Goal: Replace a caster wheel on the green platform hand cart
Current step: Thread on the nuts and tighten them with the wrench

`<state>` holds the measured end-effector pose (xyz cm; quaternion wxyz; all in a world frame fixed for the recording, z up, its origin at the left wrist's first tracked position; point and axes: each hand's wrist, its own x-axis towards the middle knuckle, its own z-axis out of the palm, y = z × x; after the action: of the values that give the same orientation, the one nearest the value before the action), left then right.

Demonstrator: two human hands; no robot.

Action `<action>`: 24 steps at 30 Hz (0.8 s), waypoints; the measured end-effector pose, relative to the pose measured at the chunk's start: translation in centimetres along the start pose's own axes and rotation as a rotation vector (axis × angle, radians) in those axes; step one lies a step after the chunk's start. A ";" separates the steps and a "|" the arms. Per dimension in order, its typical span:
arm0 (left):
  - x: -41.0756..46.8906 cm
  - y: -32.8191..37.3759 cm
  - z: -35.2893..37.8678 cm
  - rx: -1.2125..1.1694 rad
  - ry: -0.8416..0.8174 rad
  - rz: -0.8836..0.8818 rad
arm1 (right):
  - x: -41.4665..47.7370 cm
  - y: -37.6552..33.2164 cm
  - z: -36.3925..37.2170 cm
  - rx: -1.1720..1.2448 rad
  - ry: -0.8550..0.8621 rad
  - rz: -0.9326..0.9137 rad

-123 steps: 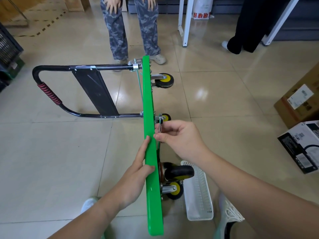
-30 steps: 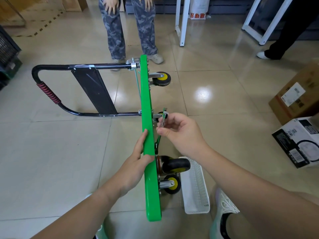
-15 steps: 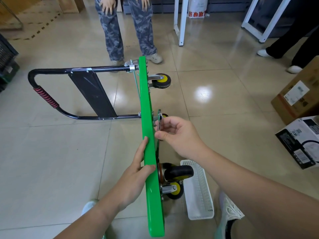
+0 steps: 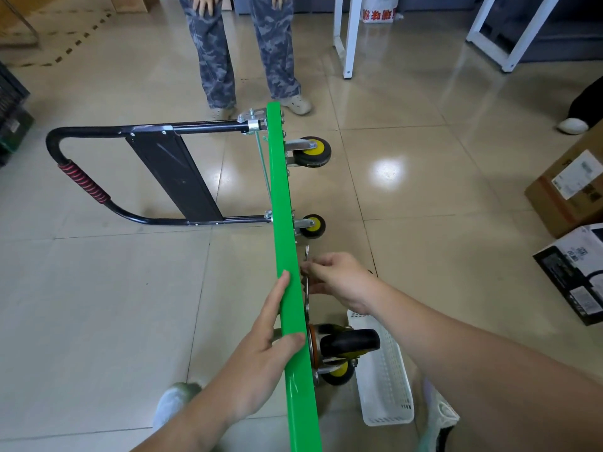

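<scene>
The green platform cart (image 4: 283,203) stands on its side edge on the tiled floor, its black handle (image 4: 81,181) folded out to the left. My left hand (image 4: 261,350) grips the platform's upper edge, thumb on the wheel side. My right hand (image 4: 339,278) pinches a slim metal wrench (image 4: 306,256) against the underside, just right of the platform. Two yellow-hubbed casters (image 4: 311,151) (image 4: 313,226) stick out at the far end. Near me a black-tyred caster (image 4: 350,342) sits above another yellow-hubbed caster (image 4: 337,373).
A white plastic basket (image 4: 385,376) lies on the floor right of the near casters. Cardboard boxes (image 4: 574,194) and a black-and-white box (image 4: 577,272) stand at the right. A person in camouflage trousers (image 4: 241,50) stands beyond the cart. White table legs (image 4: 349,34) are behind.
My right hand with the wrench has dropped lower along the underside, away from the far small caster. My left hand keeps its grip on the platform's edge.
</scene>
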<state>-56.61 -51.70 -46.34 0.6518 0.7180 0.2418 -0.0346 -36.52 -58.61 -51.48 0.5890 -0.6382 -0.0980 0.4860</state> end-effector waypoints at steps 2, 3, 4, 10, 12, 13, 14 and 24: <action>0.1 -0.1 -0.1 0.009 0.003 0.003 | 0.2 0.6 0.0 0.089 -0.004 0.098; 0.1 -0.2 -0.1 0.014 0.002 0.006 | 0.3 0.7 0.1 0.124 -0.007 0.117; 0.1 -0.2 0.0 0.019 0.002 0.006 | 0.3 0.6 0.1 0.145 -0.005 0.119; -0.1 0.2 -0.1 0.031 0.002 0.000 | 0.0 -2.3 -0.5 0.135 0.115 -0.086; -0.1 0.4 -0.1 0.027 0.005 -0.003 | -1.0 -3.7 -0.7 0.101 0.156 -0.158; -0.1 0.5 -0.1 0.024 0.004 -0.003 | -1.8 -4.3 -0.6 0.087 0.163 -0.190; -0.2 0.5 0.0 0.021 0.002 -0.003 | -2.7 -4.9 -0.5 0.078 0.153 -0.227; -0.4 0.6 0.2 0.013 0.015 0.014 | -10.3 -4.8 0.8 -0.063 0.019 -0.542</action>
<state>-56.63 -52.05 -45.71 0.6457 0.7240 0.2414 -0.0260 -40.16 -63.93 -42.04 0.6786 -0.6109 -0.2749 0.3012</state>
